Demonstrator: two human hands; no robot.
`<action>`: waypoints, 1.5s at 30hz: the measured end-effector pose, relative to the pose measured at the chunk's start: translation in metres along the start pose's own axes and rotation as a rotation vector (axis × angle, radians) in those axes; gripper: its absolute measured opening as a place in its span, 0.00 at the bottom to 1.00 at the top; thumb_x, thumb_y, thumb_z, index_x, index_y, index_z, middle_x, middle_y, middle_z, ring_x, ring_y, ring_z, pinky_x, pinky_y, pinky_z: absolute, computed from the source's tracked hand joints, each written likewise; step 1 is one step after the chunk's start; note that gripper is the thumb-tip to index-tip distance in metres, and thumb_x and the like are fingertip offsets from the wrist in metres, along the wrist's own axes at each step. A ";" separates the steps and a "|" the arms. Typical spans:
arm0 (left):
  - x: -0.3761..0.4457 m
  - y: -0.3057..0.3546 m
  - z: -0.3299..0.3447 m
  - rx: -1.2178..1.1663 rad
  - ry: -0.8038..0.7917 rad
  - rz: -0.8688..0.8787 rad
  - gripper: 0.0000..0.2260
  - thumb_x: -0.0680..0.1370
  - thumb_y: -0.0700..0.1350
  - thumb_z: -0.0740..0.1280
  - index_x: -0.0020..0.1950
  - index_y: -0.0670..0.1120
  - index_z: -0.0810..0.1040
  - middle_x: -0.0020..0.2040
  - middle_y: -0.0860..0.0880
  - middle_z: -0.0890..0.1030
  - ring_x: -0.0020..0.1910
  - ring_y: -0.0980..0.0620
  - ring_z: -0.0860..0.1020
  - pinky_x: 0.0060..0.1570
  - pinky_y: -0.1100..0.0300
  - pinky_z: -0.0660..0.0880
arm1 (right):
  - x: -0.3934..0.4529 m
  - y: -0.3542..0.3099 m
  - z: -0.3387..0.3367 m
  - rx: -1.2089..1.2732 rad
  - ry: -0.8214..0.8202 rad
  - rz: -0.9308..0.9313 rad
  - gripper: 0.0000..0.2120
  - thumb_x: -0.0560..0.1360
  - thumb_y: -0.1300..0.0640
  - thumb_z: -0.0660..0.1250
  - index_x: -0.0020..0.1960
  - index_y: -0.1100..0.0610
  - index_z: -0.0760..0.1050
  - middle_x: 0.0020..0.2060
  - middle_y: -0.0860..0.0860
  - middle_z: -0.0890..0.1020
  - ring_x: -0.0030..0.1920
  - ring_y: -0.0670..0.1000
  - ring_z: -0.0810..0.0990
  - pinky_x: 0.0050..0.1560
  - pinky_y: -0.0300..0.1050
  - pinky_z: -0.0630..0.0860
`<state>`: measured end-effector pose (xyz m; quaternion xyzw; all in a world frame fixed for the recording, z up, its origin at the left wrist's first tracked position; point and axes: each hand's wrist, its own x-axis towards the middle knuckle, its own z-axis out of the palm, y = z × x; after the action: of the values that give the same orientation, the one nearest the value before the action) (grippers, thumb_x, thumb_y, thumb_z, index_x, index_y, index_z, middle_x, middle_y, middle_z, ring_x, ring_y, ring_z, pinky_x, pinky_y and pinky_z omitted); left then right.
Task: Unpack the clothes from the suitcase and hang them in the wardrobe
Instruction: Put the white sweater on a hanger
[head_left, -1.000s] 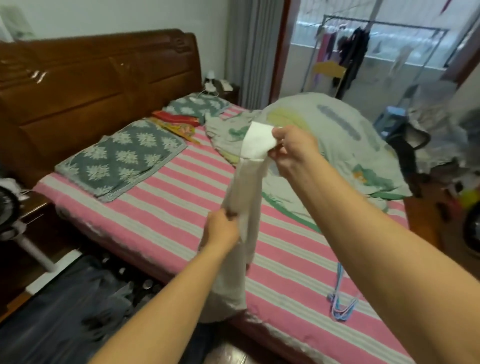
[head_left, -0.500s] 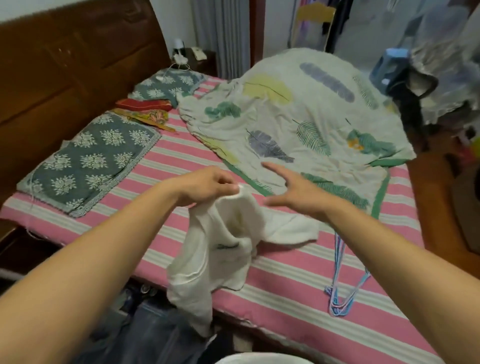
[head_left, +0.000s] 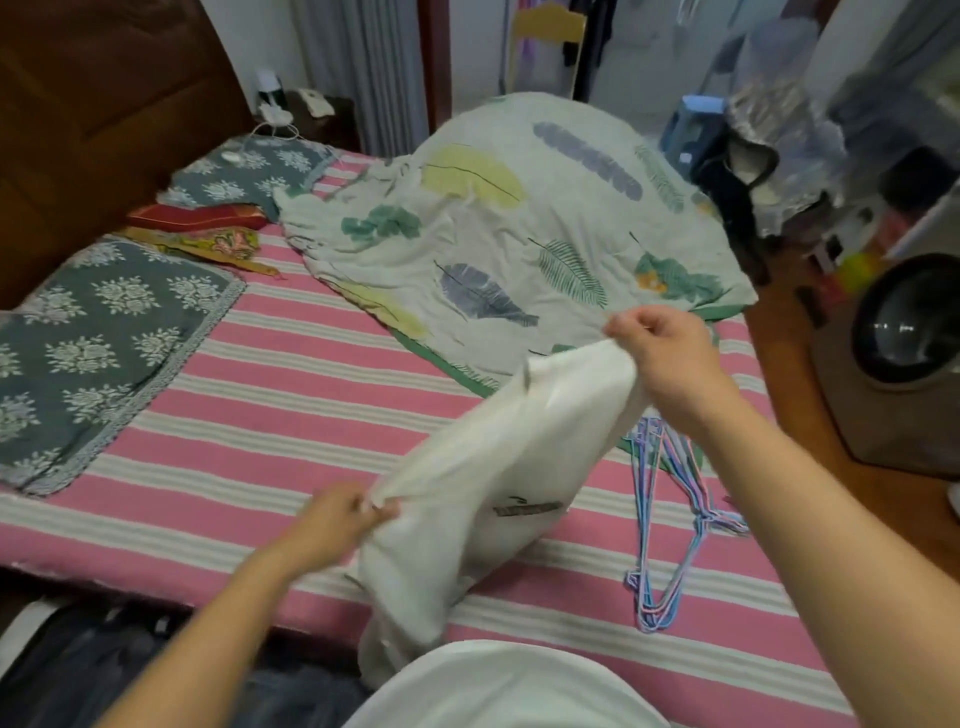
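Observation:
A white garment (head_left: 483, 467) with a small dark logo is stretched above the pink-striped bed (head_left: 270, 395). My left hand (head_left: 337, 519) pinches its near edge over the front of the bed. My right hand (head_left: 670, 358) grips the far corner, raised higher to the right. The garment's lower part hangs over the bed's front edge. A bundle of thin pastel wire hangers (head_left: 670, 525) lies on the bed just right of the garment. The open dark suitcase (head_left: 93, 670) with clothes sits on the floor at the lower left.
A leaf-print quilt (head_left: 509, 228) is heaped on the far right of the bed. Two grey patterned pillows (head_left: 98, 338) lie by the wooden headboard (head_left: 104, 114). A fan (head_left: 909, 322) and clutter stand on the floor at right.
My right hand, open half a second ago, now grips the garment's far corner and has pulled it up and right. The garment is spread between both hands instead of bunched.

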<state>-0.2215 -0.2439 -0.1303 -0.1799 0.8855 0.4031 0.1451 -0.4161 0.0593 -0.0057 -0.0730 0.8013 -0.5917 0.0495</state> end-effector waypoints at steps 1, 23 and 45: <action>-0.004 0.012 -0.022 -0.131 0.042 0.038 0.18 0.76 0.57 0.71 0.36 0.44 0.76 0.29 0.52 0.75 0.30 0.56 0.71 0.31 0.61 0.65 | 0.007 0.005 -0.018 0.024 -0.002 0.072 0.09 0.80 0.60 0.66 0.41 0.56 0.81 0.32 0.48 0.80 0.33 0.43 0.76 0.34 0.38 0.70; 0.050 0.022 0.236 0.260 0.073 -0.554 0.17 0.83 0.44 0.61 0.35 0.41 0.73 0.34 0.42 0.76 0.38 0.40 0.74 0.40 0.50 0.67 | -0.095 0.451 -0.165 -0.582 -0.368 1.086 0.13 0.79 0.59 0.63 0.59 0.62 0.80 0.57 0.63 0.82 0.57 0.61 0.81 0.57 0.49 0.77; 0.054 0.063 0.278 0.172 0.222 -0.707 0.17 0.82 0.48 0.60 0.35 0.41 0.70 0.33 0.43 0.77 0.36 0.42 0.74 0.37 0.50 0.66 | 0.036 0.498 -0.120 -0.604 0.132 0.909 0.18 0.79 0.54 0.65 0.64 0.62 0.70 0.61 0.61 0.78 0.62 0.64 0.77 0.60 0.55 0.73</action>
<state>-0.2662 -0.0029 -0.2862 -0.5040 0.8098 0.2303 0.1930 -0.5007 0.3102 -0.4461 0.3067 0.8877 -0.2576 0.2269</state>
